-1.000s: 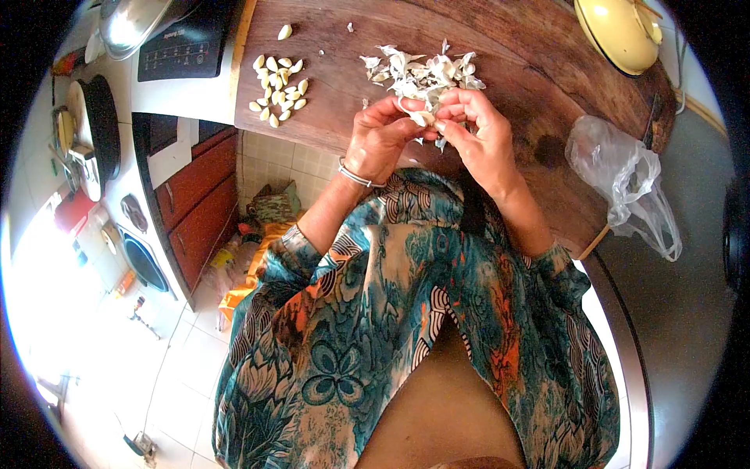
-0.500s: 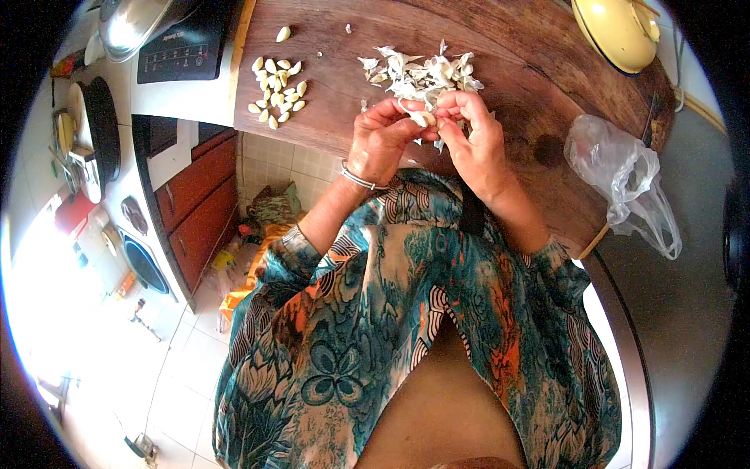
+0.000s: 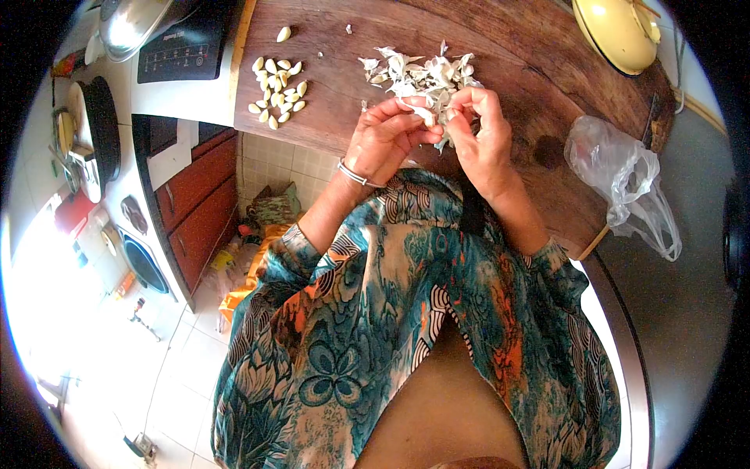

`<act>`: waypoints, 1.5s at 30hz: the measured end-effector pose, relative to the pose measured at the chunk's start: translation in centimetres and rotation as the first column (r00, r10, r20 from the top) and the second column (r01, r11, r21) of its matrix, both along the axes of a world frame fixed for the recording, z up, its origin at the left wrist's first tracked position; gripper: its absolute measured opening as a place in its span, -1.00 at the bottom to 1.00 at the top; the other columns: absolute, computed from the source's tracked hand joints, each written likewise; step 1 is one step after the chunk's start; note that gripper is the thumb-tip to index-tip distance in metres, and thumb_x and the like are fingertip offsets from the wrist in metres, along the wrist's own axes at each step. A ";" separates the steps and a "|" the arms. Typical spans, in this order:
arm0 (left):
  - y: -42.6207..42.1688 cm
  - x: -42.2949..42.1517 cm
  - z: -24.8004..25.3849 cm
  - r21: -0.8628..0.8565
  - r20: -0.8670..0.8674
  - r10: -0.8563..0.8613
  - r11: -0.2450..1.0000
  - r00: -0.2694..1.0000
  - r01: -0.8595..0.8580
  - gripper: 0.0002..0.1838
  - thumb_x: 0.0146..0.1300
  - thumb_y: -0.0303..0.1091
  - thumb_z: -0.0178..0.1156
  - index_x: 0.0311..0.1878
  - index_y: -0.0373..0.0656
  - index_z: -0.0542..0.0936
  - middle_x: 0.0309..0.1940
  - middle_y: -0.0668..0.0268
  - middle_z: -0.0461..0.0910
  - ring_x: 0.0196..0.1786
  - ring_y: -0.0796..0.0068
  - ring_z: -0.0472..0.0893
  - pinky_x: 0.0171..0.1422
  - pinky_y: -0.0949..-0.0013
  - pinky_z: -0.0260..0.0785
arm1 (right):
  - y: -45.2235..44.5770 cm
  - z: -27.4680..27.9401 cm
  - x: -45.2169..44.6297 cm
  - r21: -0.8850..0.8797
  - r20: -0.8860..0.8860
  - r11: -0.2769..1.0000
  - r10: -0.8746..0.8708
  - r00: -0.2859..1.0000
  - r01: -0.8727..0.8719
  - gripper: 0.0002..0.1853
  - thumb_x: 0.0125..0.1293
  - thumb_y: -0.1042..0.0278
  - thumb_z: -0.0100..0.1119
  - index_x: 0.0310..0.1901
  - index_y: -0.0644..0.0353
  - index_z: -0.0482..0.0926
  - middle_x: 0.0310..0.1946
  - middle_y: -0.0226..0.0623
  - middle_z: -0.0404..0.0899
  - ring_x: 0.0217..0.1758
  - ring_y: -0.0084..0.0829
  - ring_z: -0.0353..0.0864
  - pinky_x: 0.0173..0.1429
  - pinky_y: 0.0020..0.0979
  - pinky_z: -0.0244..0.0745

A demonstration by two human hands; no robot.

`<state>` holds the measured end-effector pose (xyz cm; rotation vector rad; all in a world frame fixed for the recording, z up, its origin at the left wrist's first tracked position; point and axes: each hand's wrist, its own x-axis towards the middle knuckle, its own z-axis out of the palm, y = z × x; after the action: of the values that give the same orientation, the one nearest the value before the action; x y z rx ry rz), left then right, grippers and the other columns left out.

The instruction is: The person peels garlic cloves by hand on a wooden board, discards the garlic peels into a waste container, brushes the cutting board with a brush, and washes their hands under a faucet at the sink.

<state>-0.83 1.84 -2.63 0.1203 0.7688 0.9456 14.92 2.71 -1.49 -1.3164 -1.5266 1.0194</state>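
Pinched between the thumb and fingers of my left hand [image 3: 384,141] is a pale garlic clove [image 3: 423,115], partly hidden by the fingertips. My right hand [image 3: 484,142] is close beside it, thumb and forefinger pressed together; whatever they pinch is too small to make out. Just beyond both hands lies a heap of garlic skins [image 3: 422,72] with some cloves among them. To the left, several peeled cloves [image 3: 275,84] sit in a loose group on the wooden table [image 3: 328,86], and one single clove [image 3: 283,34] lies farther back.
A crumpled clear plastic bag [image 3: 617,172] rests at the table's right side. At the far right corner stands a yellow bowl [image 3: 621,39]. A black cooktop [image 3: 183,55] is on the white counter at left, above red-brown drawers [image 3: 199,211].
My right hand has shifted slightly right, away from the clove, opening a small gap between the two hands. My left fingers have turned a little around the clove. The peeled cloves have not moved.
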 end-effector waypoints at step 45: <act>-0.1 0.7 1.1 0.157 -0.296 -0.027 0.985 0.955 0.077 -0.81 0.18 -0.53 0.13 -0.13 -0.35 0.52 -0.31 0.21 0.60 -0.29 0.48 0.59 -0.16 0.45 0.47 | 0.2 0.2 0.5 -0.213 -0.140 0.977 -0.005 0.990 -0.025 -0.86 0.17 0.61 0.01 -0.22 0.27 0.37 -0.33 -0.29 0.48 -0.23 -0.48 0.48 -0.12 -0.44 0.41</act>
<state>-0.14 1.71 -1.55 0.4337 0.9533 0.9527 15.44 2.90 -1.31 -1.3537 -1.3482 1.2837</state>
